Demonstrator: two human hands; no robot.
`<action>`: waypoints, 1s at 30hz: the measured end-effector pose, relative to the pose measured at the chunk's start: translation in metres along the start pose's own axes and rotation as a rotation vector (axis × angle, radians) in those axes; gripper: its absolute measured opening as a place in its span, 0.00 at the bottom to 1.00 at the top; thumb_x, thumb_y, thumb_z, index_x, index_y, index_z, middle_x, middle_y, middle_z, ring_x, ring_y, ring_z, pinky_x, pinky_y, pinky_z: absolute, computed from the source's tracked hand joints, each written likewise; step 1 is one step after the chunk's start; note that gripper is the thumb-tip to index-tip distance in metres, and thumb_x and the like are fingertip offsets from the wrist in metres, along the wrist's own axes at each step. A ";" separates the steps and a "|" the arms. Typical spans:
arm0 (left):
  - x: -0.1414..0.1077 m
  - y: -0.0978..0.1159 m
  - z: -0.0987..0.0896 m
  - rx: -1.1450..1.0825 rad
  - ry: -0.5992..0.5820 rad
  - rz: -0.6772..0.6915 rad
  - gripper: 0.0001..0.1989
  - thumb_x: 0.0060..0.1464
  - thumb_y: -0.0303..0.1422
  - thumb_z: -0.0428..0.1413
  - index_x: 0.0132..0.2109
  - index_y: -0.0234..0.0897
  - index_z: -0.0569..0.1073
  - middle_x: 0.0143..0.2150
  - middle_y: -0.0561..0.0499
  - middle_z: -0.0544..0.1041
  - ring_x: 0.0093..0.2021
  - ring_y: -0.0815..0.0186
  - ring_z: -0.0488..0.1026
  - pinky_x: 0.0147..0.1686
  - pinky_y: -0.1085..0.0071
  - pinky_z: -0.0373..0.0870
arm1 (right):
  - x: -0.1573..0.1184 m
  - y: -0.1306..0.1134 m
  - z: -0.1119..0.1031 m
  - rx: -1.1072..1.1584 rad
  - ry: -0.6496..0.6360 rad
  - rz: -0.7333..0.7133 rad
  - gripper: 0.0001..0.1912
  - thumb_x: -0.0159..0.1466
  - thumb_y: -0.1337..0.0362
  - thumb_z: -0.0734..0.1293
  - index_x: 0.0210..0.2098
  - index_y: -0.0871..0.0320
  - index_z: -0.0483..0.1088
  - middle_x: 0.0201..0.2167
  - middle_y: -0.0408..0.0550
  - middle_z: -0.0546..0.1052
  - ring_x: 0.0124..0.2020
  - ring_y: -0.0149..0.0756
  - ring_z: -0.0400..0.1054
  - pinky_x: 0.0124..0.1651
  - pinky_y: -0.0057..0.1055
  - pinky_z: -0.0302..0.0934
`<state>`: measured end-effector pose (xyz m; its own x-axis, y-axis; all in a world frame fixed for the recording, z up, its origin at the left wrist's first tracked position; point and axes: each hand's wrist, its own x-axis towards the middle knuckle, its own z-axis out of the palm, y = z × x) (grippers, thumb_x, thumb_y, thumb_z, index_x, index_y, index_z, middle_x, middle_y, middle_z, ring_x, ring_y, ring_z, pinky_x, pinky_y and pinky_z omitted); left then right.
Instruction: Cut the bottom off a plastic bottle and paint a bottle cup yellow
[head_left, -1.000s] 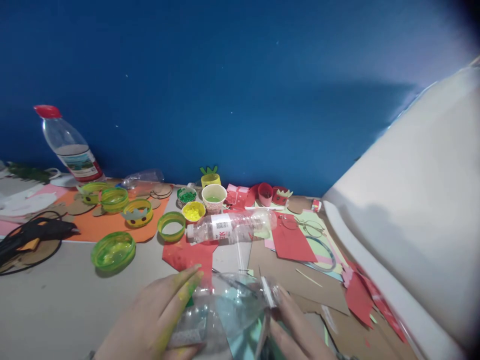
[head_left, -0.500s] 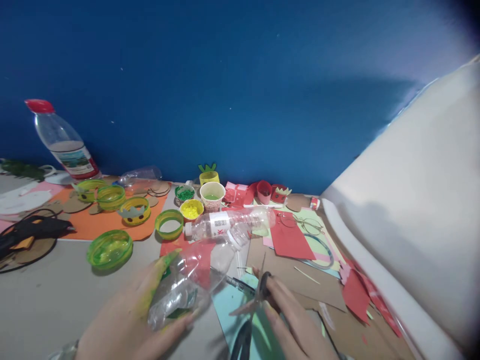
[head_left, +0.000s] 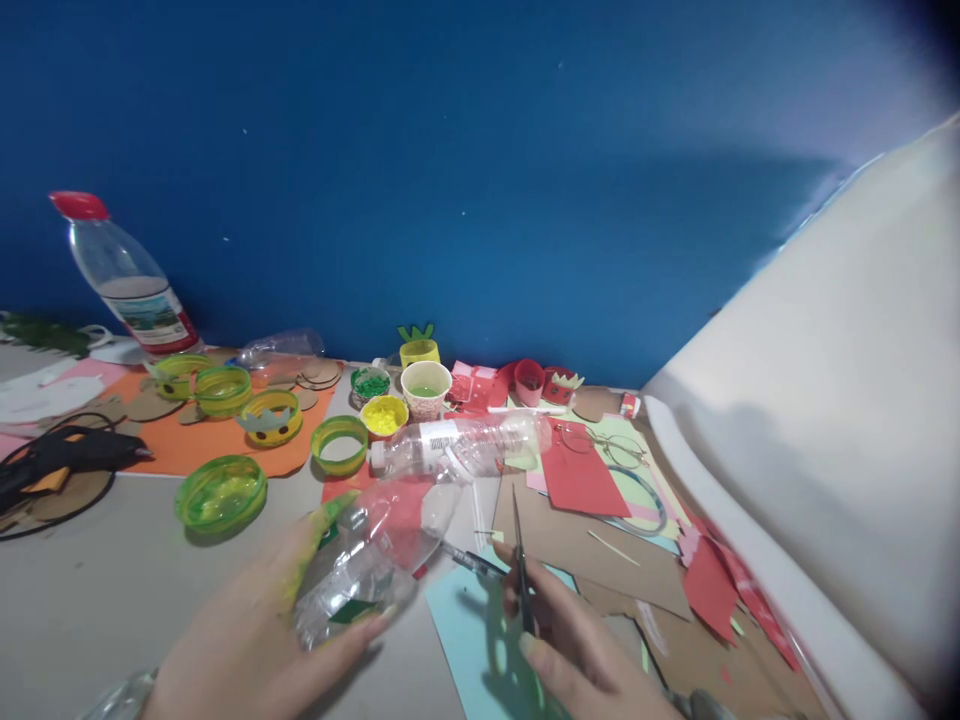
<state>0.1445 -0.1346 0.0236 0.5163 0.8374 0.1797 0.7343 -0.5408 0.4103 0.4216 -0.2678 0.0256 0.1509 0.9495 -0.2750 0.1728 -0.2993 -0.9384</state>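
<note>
Left hand (head_left: 240,615) clamped round the wide lower end of the clear bottle (head_left: 401,520), thumb on the near side; bottle sits front-centre, neck slanting away toward the labelled bottle (head_left: 442,447). Can't tell if it touches the table (head_left: 135,590). Right hand (head_left: 577,635) closed on scissors (head_left: 523,580), blades pointing up and away, over the blue paper (head_left: 457,625). Bottle looks uncapped, thin-walled: should be light, slick, easily dented, not brittle. Neck is probably stiffest; best hold there or lightly round the body, clear of blades.
</note>
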 end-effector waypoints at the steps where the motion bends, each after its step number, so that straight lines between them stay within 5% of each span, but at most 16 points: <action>1: 0.001 -0.001 0.000 0.007 0.009 -0.015 0.37 0.52 0.54 0.55 0.64 0.40 0.62 0.54 0.34 0.78 0.48 0.41 0.79 0.43 0.51 0.78 | -0.002 -0.003 0.001 0.015 0.008 0.008 0.35 0.62 0.40 0.66 0.62 0.51 0.68 0.57 0.57 0.73 0.59 0.54 0.68 0.60 0.48 0.62; 10: 0.008 0.006 -0.009 0.059 0.049 -0.015 0.34 0.55 0.55 0.51 0.61 0.39 0.63 0.53 0.33 0.79 0.45 0.41 0.80 0.39 0.51 0.79 | 0.008 -0.009 0.003 -0.081 -0.003 0.028 0.27 0.65 0.48 0.63 0.56 0.58 0.73 0.41 0.54 0.80 0.45 0.48 0.74 0.52 0.43 0.69; 17: 0.012 -0.002 -0.010 0.170 0.077 0.152 0.32 0.55 0.51 0.54 0.62 0.43 0.58 0.53 0.39 0.79 0.46 0.47 0.80 0.41 0.56 0.80 | 0.009 -0.026 0.006 -0.426 0.100 0.048 0.21 0.54 0.60 0.67 0.47 0.57 0.75 0.48 0.54 0.79 0.50 0.49 0.72 0.54 0.37 0.65; 30: 0.019 0.002 -0.015 0.137 0.068 0.133 0.31 0.53 0.47 0.56 0.61 0.44 0.60 0.52 0.43 0.79 0.46 0.49 0.80 0.43 0.56 0.80 | 0.005 -0.035 0.009 -0.490 0.021 0.171 0.15 0.55 0.59 0.66 0.42 0.54 0.75 0.42 0.52 0.80 0.44 0.48 0.74 0.49 0.37 0.67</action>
<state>0.1490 -0.1185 0.0410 0.5853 0.7587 0.2859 0.7169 -0.6490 0.2546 0.4080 -0.2514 0.0550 0.2351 0.8828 -0.4066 0.5786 -0.4633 -0.6713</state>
